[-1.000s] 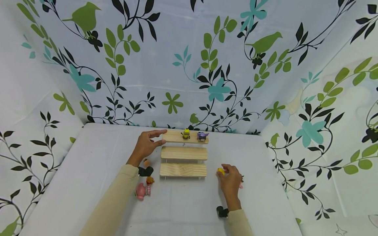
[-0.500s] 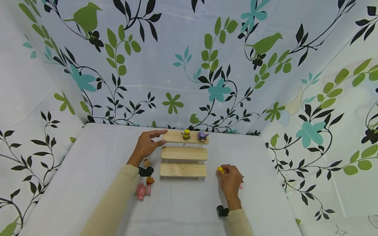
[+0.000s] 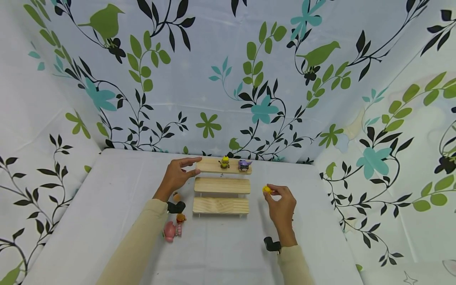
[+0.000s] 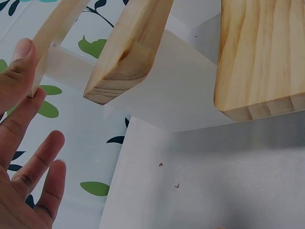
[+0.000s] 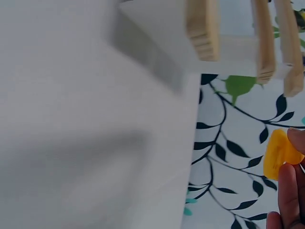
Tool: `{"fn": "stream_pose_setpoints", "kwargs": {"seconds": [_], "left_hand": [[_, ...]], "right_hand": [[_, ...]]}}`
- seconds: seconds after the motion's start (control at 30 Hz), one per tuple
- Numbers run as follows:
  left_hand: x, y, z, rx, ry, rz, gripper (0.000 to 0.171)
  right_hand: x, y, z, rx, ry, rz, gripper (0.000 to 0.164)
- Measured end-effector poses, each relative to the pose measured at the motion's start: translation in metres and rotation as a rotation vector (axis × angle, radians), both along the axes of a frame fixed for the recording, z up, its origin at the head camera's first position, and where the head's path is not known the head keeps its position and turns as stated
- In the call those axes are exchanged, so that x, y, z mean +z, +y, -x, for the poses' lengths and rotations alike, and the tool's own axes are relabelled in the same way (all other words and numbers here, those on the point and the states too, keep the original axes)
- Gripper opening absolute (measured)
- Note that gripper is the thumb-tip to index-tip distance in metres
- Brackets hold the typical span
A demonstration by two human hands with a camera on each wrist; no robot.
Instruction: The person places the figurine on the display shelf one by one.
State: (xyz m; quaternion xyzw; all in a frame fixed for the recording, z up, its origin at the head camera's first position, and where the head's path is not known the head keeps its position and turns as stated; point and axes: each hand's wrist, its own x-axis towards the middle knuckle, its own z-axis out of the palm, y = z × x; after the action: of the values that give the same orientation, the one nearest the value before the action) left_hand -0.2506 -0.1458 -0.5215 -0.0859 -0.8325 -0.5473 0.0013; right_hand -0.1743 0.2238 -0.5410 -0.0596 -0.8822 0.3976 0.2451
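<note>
A three-tier wooden display shelf (image 3: 222, 185) stands on the white table. With thumb and index finger, my left hand (image 3: 175, 174) pinches the left end of its top board (image 4: 56, 24); the other fingers are spread. My right hand (image 3: 281, 206) holds a small yellow toy figure (image 3: 267, 190) between thumb and fingertips, to the right of the shelf. In the right wrist view the yellow toy (image 5: 276, 155) shows a smooth rounded side, the rest hidden by fingers. On the top board stand a yellow-green figure (image 3: 224, 162) and a purple figure (image 3: 244, 164).
Left of the shelf, beside the left forearm, lie a pink figure (image 3: 170, 231), an orange-headed figure (image 3: 181, 218) and a small tan one (image 3: 176, 196). A leaf-printed cloth (image 3: 178, 87) hangs behind the table.
My right hand has lifted and moved away from me with the yellow toy, up beside the middle board. The left hand keeps its grip on the top board.
</note>
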Motion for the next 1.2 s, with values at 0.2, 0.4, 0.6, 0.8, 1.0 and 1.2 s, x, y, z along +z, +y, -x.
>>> {"fn": "stream_pose_setpoints", "kwargs": {"seconds": [0.2, 0.4, 0.6, 0.8, 1.0, 1.2], "left_hand": [[0.000, 0.000, -0.001, 0.001, -0.002, -0.003, 0.045], [0.002, 0.000, -0.001, 0.005, -0.004, 0.001, 0.046], [0.000, -0.001, 0.000, 0.004, -0.001, 0.002, 0.046], [0.000, -0.001, 0.001, -0.001, 0.001, -0.010, 0.046], [0.000, 0.000, 0.001, -0.001, -0.003, -0.009, 0.046], [0.001, 0.000, 0.000, 0.006, -0.003, -0.008, 0.046]], "right_hand": [[0.023, -0.008, 0.009, 0.039, 0.012, 0.015, 0.028], [0.043, -0.018, 0.019, 0.107, 0.040, 0.038, 0.031], [0.059, -0.027, 0.029, 0.190, 0.055, 0.071, 0.033], [0.077, -0.037, 0.037, 0.295, 0.106, 0.067, 0.031], [0.091, -0.048, 0.044, 0.367, 0.134, 0.026, 0.032], [0.101, -0.060, 0.051, 0.436, 0.155, -0.003, 0.031]]}}
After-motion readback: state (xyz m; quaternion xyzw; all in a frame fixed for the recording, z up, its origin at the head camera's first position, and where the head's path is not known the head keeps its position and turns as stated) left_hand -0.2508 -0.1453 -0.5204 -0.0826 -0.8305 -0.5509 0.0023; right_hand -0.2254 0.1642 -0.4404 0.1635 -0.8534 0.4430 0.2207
